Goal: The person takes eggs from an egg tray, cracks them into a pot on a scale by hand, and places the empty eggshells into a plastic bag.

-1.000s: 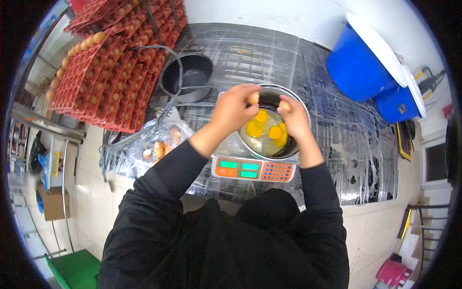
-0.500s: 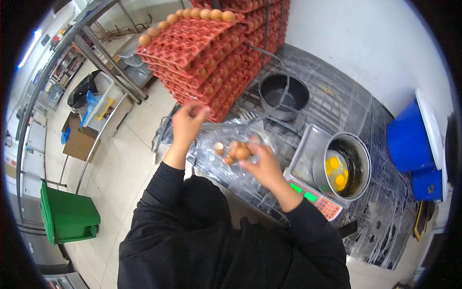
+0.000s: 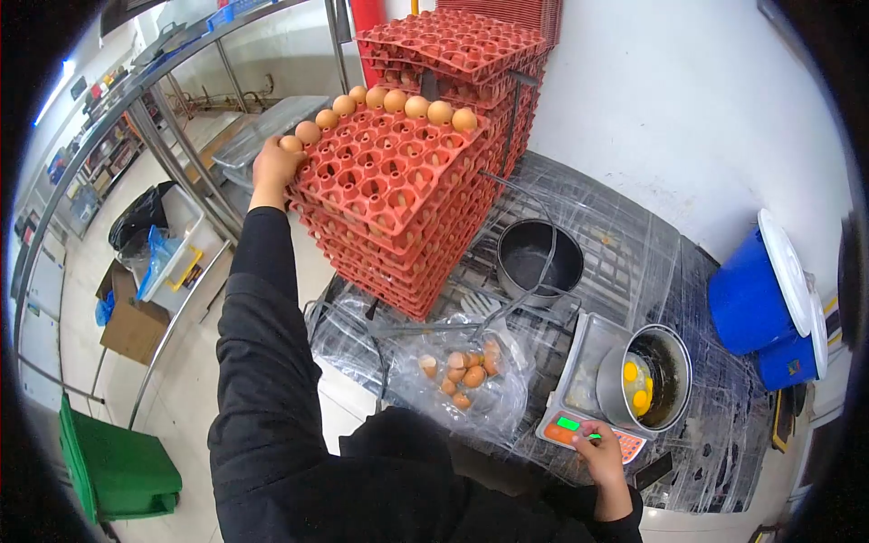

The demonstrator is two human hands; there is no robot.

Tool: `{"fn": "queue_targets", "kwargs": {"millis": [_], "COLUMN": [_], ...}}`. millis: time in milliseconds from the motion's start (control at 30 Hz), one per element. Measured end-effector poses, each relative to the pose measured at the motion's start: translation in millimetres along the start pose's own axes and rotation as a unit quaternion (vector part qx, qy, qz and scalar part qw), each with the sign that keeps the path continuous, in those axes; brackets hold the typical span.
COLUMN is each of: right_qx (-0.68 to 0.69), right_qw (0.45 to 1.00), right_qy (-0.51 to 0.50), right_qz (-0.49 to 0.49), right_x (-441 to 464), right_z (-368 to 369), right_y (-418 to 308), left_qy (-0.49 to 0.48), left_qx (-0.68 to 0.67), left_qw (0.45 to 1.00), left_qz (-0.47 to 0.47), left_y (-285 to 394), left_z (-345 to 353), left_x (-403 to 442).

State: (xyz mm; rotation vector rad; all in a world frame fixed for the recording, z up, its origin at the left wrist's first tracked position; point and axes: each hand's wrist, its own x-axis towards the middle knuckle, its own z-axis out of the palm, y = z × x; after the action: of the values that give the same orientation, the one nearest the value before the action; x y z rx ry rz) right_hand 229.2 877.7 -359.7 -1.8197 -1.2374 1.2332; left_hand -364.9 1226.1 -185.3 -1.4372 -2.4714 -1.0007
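The plastic-wrapped desk [image 3: 625,244] is carrying the load, with a tall stack of red egg trays [image 3: 385,253] standing at its left end. At the right, a scale [image 3: 579,380] is supporting a metal pot [image 3: 615,391] that is holding yolks [image 3: 641,399]. The left hand [image 3: 278,166] is resting at the top tray's outer corner, right beside the end egg [image 3: 291,143] of the row; whether it is gripping that egg, I cannot tell. The right hand [image 3: 601,451] is hovering over the scale's front panel, fingers loosely curled, a narrow gap showing between them. Since the egg is sitting at the edge, a sideways knock could drop it, and over-squeezing could crack it. Its rounded end seems to be pointing up, its long axis probably standing upright, though fingers are hiding part.
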Motion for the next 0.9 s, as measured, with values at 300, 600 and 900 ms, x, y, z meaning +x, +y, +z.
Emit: {"fn": "queue_targets", "kwargs": {"millis": [300,600,900], "right_qx": [-0.075,-0.083,-0.306], "right_qw": [0.944,0.865,0.870], "right_qy": [0.052,0.146,0.356], "right_qz": [-0.317,-0.473,-0.151], "right_x": [18.5,-4.7,-0.6], "right_z": [96.4,54.6,-100.4], "right_y": [-127.6,-82.2,36.6], "left_qy": [-0.050,-0.543,-0.501], "left_qx": [-0.440,-0.386,-0.361], "left_qw": [0.876,0.713,0.713], "left_qz": [0.188,0.218,0.331], "left_y": [103.8,142.9,193.3], "left_z": [-52.3,-4.0,0.8], "left_x": [-199.4,-448.1,-485.5]}}
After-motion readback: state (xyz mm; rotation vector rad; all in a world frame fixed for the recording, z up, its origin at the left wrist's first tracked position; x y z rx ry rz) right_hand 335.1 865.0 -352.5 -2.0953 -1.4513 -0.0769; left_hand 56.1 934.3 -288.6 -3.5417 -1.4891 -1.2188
